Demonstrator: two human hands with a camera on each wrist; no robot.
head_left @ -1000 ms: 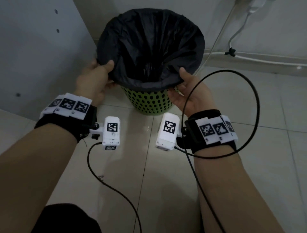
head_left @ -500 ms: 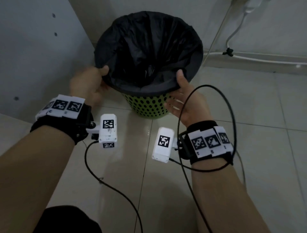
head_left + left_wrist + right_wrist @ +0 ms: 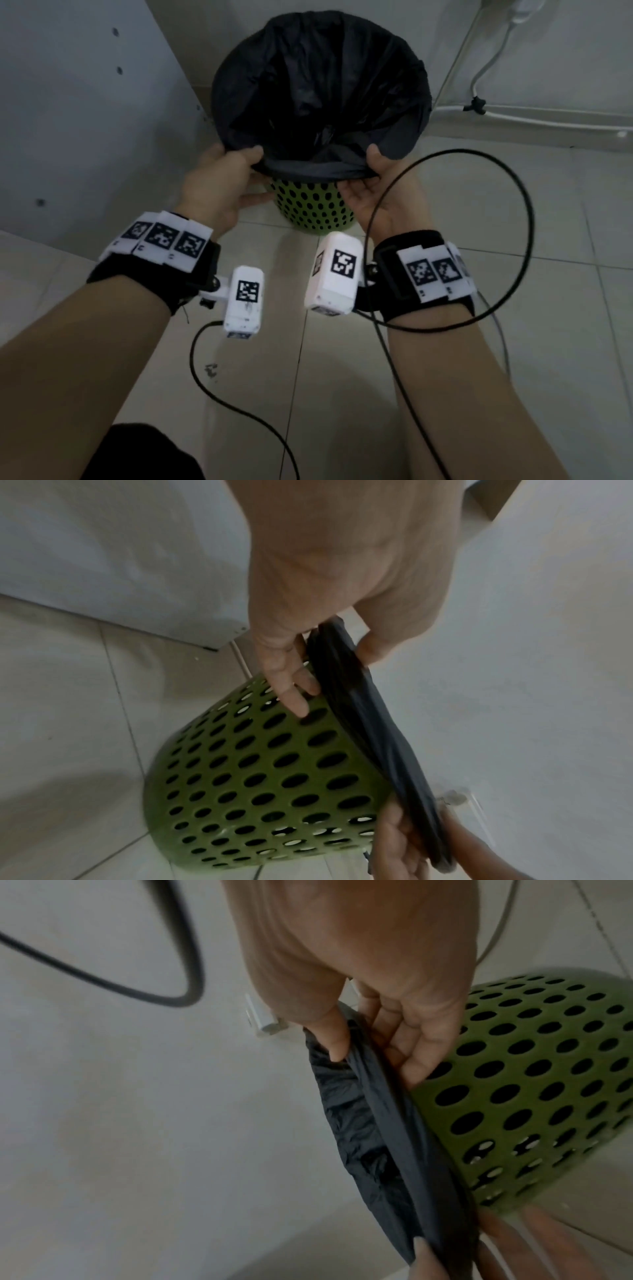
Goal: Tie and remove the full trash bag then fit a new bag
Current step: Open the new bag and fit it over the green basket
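A green perforated bin (image 3: 313,214) stands on the tiled floor, lined with a black trash bag (image 3: 318,85) whose edge is folded over the rim. My left hand (image 3: 222,178) pinches the bag's folded edge (image 3: 337,653) at the near left of the rim, thumb on top, fingers under it against the bin (image 3: 267,772). My right hand (image 3: 376,185) pinches the same edge (image 3: 369,1074) at the near right, thumb inside the bag, fingers outside along the bin (image 3: 534,1085). The inside of the bag looks dark and crumpled; its contents are hidden.
A white cabinet panel (image 3: 68,102) stands close on the left of the bin. The wall with white cables (image 3: 513,116) runs behind and to the right. A black wrist cable (image 3: 496,205) loops around my right forearm. Open floor tiles lie in front.
Both hands have moved inward along the near rim, closer together, and now pinch the folded bag edge. The bin and the bag stay in place.
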